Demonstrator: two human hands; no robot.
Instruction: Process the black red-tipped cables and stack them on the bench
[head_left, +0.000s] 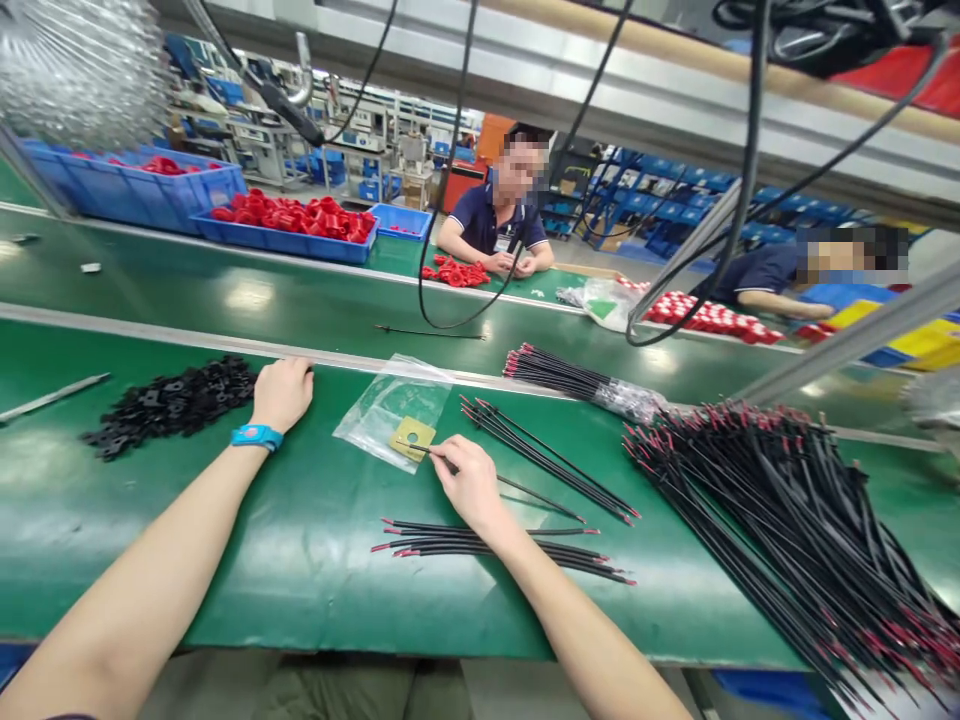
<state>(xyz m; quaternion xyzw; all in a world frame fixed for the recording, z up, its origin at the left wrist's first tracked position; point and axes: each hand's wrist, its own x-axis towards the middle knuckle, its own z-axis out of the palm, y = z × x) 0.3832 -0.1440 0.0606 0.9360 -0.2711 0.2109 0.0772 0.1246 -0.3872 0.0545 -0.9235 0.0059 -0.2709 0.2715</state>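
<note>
My right hand (466,478) pinches a thin black cable (540,497). Its front end crosses a small yellow square piece with a round hole (414,437), which lies at a clear plastic bag (386,405). My left hand (283,392), with a blue band at the wrist, is curled beside the right end of a pile of small black plastic parts (176,402). Most of its fingertips are hidden, so what it holds is unclear. Black cables with red ends (502,545) lie just under my right forearm, and another loose group of cables (555,455) lies beyond that hand.
A big heap of black cables (780,520) covers the right side, near a wrapped bundle (577,380). A pen-like tool (56,398) lies at left. Across the belt, a person (499,215) handles red parts beside blue bins (285,240); another person (772,275) bends at right. Black cords (450,200) hang ahead.
</note>
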